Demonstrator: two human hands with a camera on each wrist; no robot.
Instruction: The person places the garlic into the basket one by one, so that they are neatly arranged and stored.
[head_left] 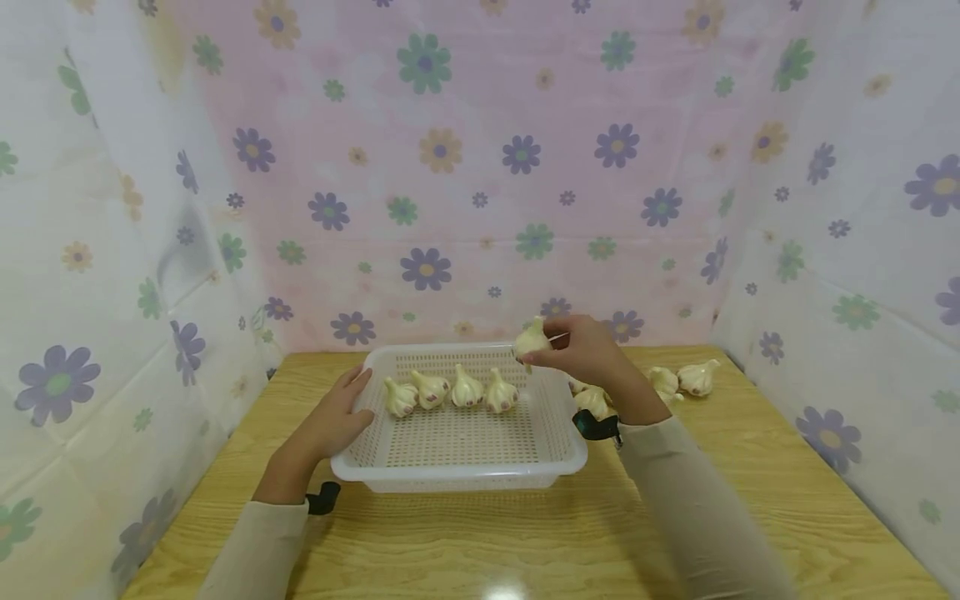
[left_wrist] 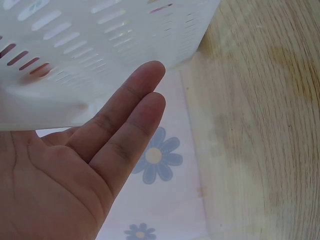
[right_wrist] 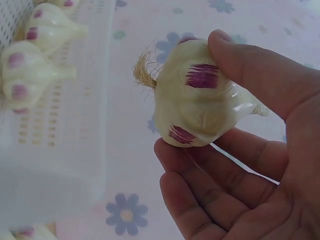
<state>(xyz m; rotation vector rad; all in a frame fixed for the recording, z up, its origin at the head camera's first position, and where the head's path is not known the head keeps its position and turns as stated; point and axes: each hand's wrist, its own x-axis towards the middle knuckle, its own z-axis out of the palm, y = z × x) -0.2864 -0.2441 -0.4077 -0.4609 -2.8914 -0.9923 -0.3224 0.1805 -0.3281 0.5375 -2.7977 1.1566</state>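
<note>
A white plastic basket point(head_left: 462, 473) with slotted walls stands on the table, and several garlic bulbs point(head_left: 467, 387) lie in a row inside it. At its left side is my left hand point(head_left: 343, 417), thumb over the rim and straight fingers point(left_wrist: 125, 130) along the outer wall. Above the basket's far right corner, my right hand point(head_left: 588, 354) holds one garlic bulb point(right_wrist: 195, 97) between thumb and fingertips. This bulb is cream with purple patches, its dry roots pointing away from the palm.
More garlic bulbs point(head_left: 697, 378) lie on the wooden table point(head_left: 450, 542) to the right of the basket, partly hidden behind my right forearm. Flower-patterned cloth point(head_left: 480, 167) closes off the back and both sides.
</note>
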